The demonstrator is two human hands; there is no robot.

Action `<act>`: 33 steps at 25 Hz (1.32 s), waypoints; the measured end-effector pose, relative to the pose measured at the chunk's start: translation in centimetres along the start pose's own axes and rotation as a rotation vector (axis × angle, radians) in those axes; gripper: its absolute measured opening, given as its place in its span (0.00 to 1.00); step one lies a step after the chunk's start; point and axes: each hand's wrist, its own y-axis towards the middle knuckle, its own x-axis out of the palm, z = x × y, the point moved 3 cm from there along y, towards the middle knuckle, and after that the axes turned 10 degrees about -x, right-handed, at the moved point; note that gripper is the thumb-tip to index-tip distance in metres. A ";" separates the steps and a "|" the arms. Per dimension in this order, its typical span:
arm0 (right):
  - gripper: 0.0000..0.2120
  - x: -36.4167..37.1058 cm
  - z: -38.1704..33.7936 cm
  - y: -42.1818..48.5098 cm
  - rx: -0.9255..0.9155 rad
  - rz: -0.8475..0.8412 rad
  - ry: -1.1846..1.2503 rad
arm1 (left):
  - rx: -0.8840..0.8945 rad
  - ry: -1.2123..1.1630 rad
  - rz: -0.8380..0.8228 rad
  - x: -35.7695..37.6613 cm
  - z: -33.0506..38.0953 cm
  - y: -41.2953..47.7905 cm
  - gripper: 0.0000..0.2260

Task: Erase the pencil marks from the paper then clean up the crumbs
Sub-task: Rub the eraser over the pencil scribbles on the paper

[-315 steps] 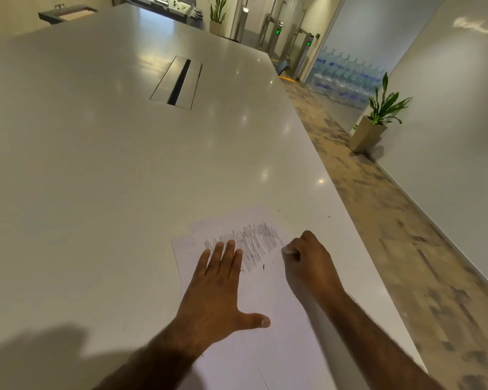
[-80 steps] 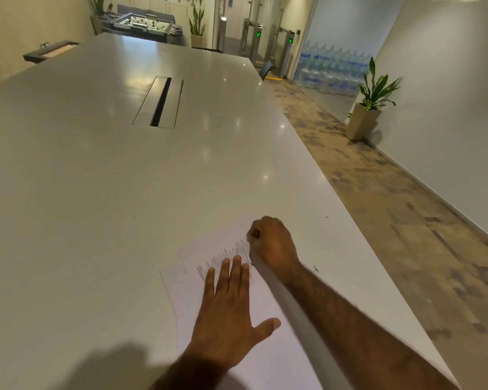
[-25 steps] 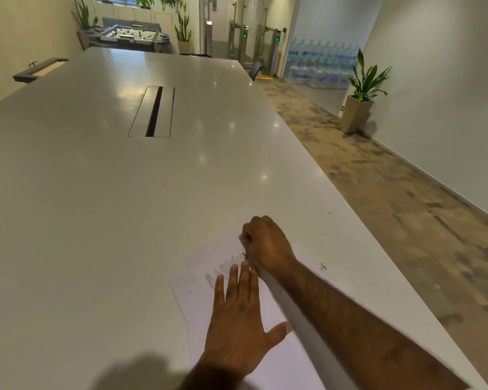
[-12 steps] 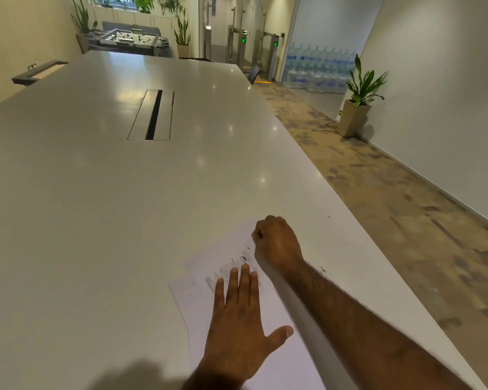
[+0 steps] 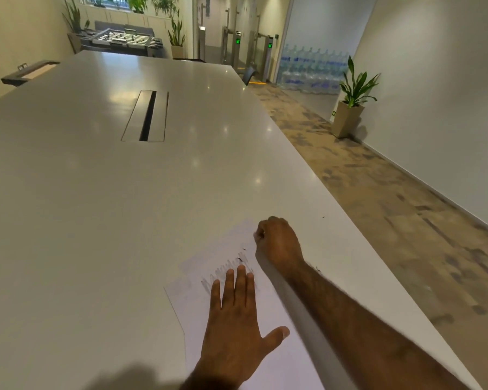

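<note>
White paper (image 5: 197, 302) lies on the pale table (image 5: 96, 209) near its right edge. Faint grey pencil marks (image 5: 223, 273) run across the sheet's upper part, just beyond my left fingertips. My left hand (image 5: 237, 330) presses flat on the paper with fingers straight and thumb spread. My right hand (image 5: 276, 244) is curled into a fist at the paper's far right corner, pinching a small eraser (image 5: 256, 235) that barely shows. Dark eraser crumbs (image 5: 240, 259) lie on the sheet between the two hands, and a few more crumbs (image 5: 318, 268) sit on the table right of my forearm.
The table's right edge (image 5: 358, 243) runs close beside my right arm, with carpet floor below. A cable slot (image 5: 147, 116) is set in the table further away. A potted plant (image 5: 350, 108) stands against the right wall.
The dense pencil patch has shrunk to faint strokes. In the last second my right hand slid from near my left fingertips up and right to the paper's far corner. My left hand stayed flat.
</note>
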 end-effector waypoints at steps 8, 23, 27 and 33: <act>0.09 0.7 -1.3 -2.3 -0.076 0.017 -0.039 | 0.005 0.001 -0.029 0.0 -0.1 0.2 0.49; 0.07 0.1 0.2 0.2 -0.015 -0.025 -0.008 | -0.010 0.003 -0.129 -0.2 0.0 -0.2 0.48; 0.08 -0.9 -0.2 -7.9 0.026 0.072 0.093 | 0.010 0.001 -0.131 0.2 -0.2 -0.1 0.49; 0.08 -0.8 1.0 -5.4 -0.005 0.102 -0.061 | -0.015 0.057 -0.113 -0.8 0.1 0.2 0.53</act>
